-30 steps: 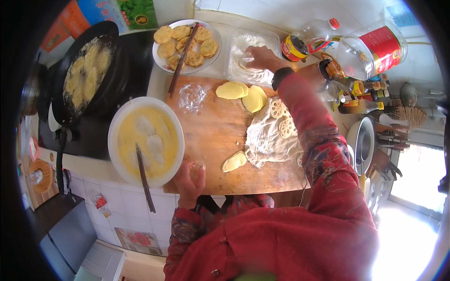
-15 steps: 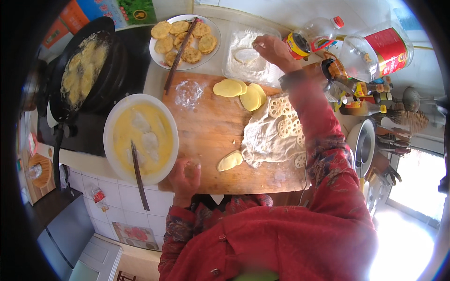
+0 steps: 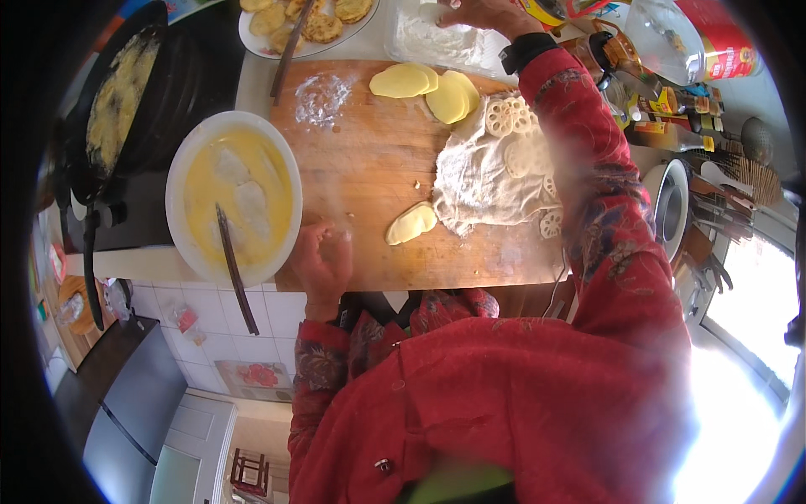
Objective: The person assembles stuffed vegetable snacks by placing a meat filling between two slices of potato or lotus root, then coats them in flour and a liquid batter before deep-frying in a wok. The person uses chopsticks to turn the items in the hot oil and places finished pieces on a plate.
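Head view: our right hand (image 3: 491, 13) has slid deeper into the flour tray (image 3: 428, 38) beyond the cutting board (image 3: 369, 168), fingers hidden; left hand (image 3: 323, 260) stays curled loosely, empty, at the board's near edge

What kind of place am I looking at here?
Most likely a home kitchen: a wooden cutting board with sliced vegetables, a bowl of yellow batter, and a dark frying pan on a stove.

Yellow batter (image 3: 239, 189), red patterned sleeve (image 3: 604, 210)
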`<state>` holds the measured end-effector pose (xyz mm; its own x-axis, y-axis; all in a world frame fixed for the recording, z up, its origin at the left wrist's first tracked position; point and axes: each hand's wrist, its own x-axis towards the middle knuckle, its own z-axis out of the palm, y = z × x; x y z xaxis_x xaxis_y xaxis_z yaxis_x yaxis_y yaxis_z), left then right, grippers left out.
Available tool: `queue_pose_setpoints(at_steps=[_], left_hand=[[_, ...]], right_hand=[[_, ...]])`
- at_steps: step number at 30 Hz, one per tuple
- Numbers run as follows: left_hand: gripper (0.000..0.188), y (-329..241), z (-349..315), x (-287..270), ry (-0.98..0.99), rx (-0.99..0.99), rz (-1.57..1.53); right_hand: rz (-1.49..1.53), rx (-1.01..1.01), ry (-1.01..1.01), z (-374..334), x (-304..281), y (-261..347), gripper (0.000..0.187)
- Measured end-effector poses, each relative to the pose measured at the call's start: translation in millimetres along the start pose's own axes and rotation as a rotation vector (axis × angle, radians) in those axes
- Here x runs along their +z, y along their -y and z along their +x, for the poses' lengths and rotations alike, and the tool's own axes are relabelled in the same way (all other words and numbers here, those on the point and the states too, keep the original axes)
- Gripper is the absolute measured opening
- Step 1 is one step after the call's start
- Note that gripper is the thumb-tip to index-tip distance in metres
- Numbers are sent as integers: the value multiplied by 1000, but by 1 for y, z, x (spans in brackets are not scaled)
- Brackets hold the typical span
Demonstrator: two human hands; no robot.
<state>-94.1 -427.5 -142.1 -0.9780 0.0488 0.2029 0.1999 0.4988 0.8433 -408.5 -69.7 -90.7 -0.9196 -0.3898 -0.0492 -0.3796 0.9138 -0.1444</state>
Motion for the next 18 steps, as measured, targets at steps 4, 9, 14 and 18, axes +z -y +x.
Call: queue_pose_setpoints(at_steps=[4, 9, 14, 18], left_hand=[[22, -5, 2, -1, 3, -8, 32], [23, -6, 5, -1, -16, 29, 26], [23, -4, 1, 0, -43, 25, -17], [23, -6, 4, -1, -39, 38, 68]], right_hand=[[206, 264, -218, -35, -46, 24, 41], [617, 274, 51, -124, -69, 59, 37], [868, 478, 316, -207, -4, 108, 31], [606, 218, 85, -232, 15, 129, 37]])
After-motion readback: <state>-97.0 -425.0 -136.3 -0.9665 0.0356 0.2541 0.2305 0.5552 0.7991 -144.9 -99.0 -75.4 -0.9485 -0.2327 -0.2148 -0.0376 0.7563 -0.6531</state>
